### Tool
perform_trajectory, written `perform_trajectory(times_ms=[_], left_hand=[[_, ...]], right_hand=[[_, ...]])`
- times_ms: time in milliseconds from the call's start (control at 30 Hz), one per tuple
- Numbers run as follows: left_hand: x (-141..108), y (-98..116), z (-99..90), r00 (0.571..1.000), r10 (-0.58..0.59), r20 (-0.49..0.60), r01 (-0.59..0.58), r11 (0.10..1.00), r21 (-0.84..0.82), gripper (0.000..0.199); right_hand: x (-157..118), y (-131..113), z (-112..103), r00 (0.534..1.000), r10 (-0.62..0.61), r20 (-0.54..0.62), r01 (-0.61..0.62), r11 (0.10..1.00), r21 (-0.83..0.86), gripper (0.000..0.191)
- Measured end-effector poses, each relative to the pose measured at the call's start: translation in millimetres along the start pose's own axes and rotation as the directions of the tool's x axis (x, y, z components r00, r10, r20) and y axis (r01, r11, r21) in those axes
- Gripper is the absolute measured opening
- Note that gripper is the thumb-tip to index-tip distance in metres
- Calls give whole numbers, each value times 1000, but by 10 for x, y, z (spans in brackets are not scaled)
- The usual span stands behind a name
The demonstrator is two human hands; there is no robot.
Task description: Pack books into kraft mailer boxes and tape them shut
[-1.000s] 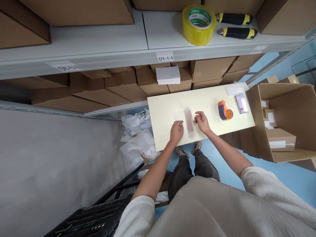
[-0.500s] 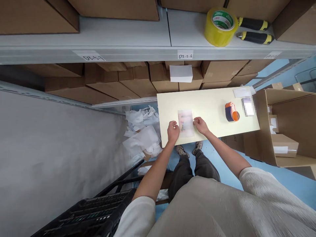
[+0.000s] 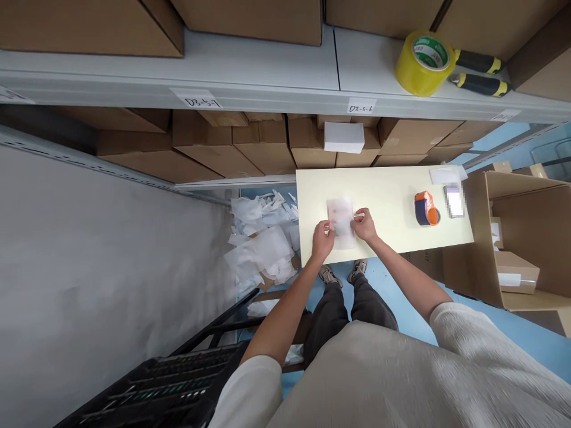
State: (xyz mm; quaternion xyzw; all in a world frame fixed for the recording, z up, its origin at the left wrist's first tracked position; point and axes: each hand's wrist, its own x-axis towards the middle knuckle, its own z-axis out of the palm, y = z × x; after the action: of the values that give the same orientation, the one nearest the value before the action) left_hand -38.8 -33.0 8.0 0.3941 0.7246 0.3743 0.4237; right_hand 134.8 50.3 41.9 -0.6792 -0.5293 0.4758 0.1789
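Observation:
A translucent whitish packet (image 3: 342,224) with a faint pink, printed look lies on the cream table (image 3: 392,208). My left hand (image 3: 323,239) is at the packet's left edge, its fingers curled together on that edge. At the opposite edge, my right hand (image 3: 364,224) has its thumb and fingertips pinched at the packet's side. An orange and dark blue tape dispenser (image 3: 426,208) stands on the table to the right of my hands.
Crumpled white sheets (image 3: 263,249) are heaped left of the table. An open carton (image 3: 473,238) with small boxes stands at the right. Above, a grey shelf (image 3: 267,65) bears cartons, yellow tape (image 3: 423,65) and two black-yellow tools. A black crate (image 3: 178,380) is lower left.
My left hand has come onto the packet's left edge, and my right hand's fingers have closed at its right edge. The whole view has shifted a little.

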Motion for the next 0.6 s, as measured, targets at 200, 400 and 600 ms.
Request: perform_trajectory(times_ms=[200, 400, 600], left_hand=[[212, -40, -308, 988, 121, -100, -109, 987, 120, 41], [585, -21, -584, 979, 152, -134, -121, 968, 218, 35], [751, -93, -682, 984, 128, -124, -98, 968, 230, 40]], right_hand=[[278, -414, 374, 997, -69, 24, 68, 997, 28, 38], [646, -784, 765, 995, -101, 4, 101, 995, -10, 35], [856, -915, 947, 989, -147, 28, 150, 982, -112, 35]])
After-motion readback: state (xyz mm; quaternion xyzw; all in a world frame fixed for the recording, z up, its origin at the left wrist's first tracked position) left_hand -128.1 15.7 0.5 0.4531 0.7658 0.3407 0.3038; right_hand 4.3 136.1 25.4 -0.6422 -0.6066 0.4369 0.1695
